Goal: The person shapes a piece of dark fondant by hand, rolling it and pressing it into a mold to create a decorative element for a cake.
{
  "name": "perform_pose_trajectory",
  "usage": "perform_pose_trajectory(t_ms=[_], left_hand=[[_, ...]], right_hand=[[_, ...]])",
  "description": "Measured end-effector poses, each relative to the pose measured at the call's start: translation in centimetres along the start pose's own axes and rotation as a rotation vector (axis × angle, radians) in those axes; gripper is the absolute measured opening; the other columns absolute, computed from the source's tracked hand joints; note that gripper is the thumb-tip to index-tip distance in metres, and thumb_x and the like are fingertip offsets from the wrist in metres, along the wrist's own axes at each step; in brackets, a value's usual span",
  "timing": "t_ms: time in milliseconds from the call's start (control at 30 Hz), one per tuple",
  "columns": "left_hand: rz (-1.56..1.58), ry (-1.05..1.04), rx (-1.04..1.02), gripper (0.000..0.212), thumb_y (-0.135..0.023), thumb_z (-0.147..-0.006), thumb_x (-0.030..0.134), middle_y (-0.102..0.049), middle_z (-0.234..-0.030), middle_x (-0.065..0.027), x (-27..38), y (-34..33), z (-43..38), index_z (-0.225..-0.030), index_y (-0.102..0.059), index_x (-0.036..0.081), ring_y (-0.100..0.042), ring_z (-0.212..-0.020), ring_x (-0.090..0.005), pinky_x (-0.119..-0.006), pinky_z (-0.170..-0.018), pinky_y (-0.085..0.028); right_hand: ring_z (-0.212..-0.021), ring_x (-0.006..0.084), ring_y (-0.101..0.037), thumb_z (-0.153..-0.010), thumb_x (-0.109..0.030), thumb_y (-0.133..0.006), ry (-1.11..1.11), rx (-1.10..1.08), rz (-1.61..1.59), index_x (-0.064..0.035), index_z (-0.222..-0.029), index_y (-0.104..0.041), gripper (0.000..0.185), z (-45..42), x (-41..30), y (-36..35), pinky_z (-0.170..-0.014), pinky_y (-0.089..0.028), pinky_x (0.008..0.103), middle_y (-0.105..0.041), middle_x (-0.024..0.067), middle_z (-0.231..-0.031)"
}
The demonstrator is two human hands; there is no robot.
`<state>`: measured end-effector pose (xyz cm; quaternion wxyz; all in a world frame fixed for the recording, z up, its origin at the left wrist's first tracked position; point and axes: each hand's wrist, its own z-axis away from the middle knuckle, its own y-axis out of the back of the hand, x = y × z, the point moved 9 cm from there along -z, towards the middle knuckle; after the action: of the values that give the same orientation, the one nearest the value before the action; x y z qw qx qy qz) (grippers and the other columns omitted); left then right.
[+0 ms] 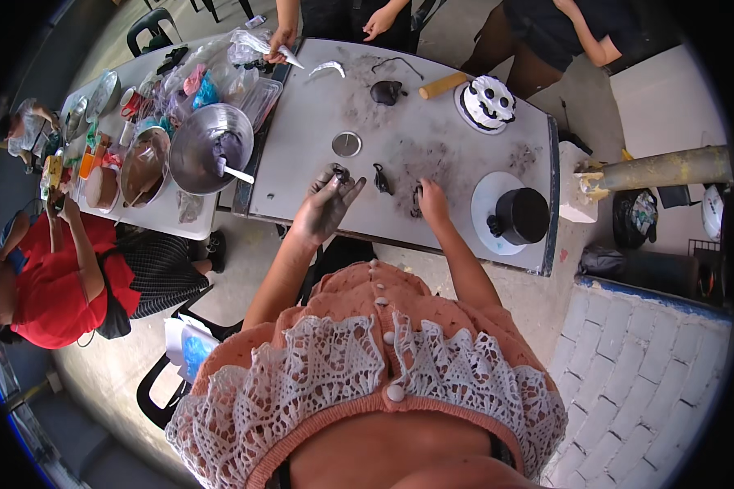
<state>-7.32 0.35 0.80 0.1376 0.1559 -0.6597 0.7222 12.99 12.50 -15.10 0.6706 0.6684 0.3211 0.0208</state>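
Observation:
My left hand [327, 205] is raised over the table's near edge, palm up and smudged dark. It holds a small black lump [341, 174], which looks like fondant, at its fingers. My right hand [434, 200] is down at the tabletop, its fingertips on a thin black strip [415, 206]. Between my hands lies a twisted black piece [381, 179]. To the right, a smooth black cake [522, 216] with a ruffled black decoration [495, 226] at its side stands on a white round board [488, 198]. A round metal cutter or lid [347, 144] lies beyond my left hand.
Across the grey table [293, 116] are a black lump [386, 92], a wooden rolling pin [443, 85] and a white cake with a black face [488, 102]. A person's hand [279, 46] holds a piping bag [290, 56]. Left are a steel bowl [183, 153] and a person in red [73, 281].

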Motion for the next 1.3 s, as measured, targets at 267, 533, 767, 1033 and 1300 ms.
perform_pose_trajectory(t_ms=[267,533,767,1033,1300], left_hand=[[0.019,-0.006,-0.033,0.009,-0.056,-0.083,0.008,-0.056,-0.089,-0.0003,0.4,0.3,0.5,-0.092,-0.054,0.009,-0.051,-0.083,-0.012,-0.04,-0.107,-0.025],[0.023,-0.001,0.025,0.011,-0.056,-0.083,0.006,-0.057,-0.09,-0.0021,0.2,0.8,0.7,-0.094,-0.052,0.007,-0.054,-0.082,-0.0126,-0.041,-0.104,-0.031],[-0.012,-0.009,0.012,0.011,-0.056,-0.084,0.008,-0.055,-0.092,-0.002,0.2,1.0,1.1,-0.094,-0.052,0.006,-0.051,-0.089,-0.0139,-0.041,-0.107,-0.026],[0.006,0.024,-0.017,0.011,-0.053,-0.084,0.003,-0.058,-0.09,-0.0036,-0.8,-0.1,0.5,-0.095,-0.054,0.007,-0.055,-0.087,-0.0154,-0.042,-0.104,-0.031],[-0.055,-0.001,-0.096,0.013,-0.055,-0.084,0.005,-0.058,-0.091,-0.0041,0.1,-4.9,-1.2,-0.096,-0.054,0.007,-0.056,-0.089,-0.0162,-0.044,-0.103,-0.032]], right_hand=[[-0.075,0.0336,-0.06,-0.075,-0.004,-0.061,-0.152,0.025,-0.266,-0.0017,-0.085,-0.063,0.01,-0.7,1.4,0.0,-0.065,-0.047,0.0366,-0.063,0.0172,-0.079],[-0.073,0.0222,-0.063,-0.074,-0.004,-0.062,-0.292,0.004,-0.472,-0.0018,-0.088,-0.064,0.015,0.0,3.3,1.3,-0.066,-0.047,0.0311,-0.065,0.0128,-0.078],[-0.077,0.0162,-0.063,-0.078,-0.008,-0.061,-0.668,-0.076,-1.086,-0.0012,-0.098,-0.062,0.021,1.3,4.2,1.9,-0.066,-0.052,0.026,-0.064,0.0082,-0.087],[-0.083,0.0138,-0.061,-0.07,0.0,-0.07,-0.276,-0.08,-1.103,-0.0017,-0.103,-0.059,0.036,0.6,-7.0,13.4,-0.073,-0.047,0.0223,-0.063,0.0073,-0.092],[-0.076,0.0137,-0.062,-0.064,0.002,-0.071,0.363,0.249,-0.773,-0.0007,-0.095,-0.063,0.033,2.1,-18.9,27.1,-0.068,-0.047,0.0224,-0.065,0.0077,-0.081]])
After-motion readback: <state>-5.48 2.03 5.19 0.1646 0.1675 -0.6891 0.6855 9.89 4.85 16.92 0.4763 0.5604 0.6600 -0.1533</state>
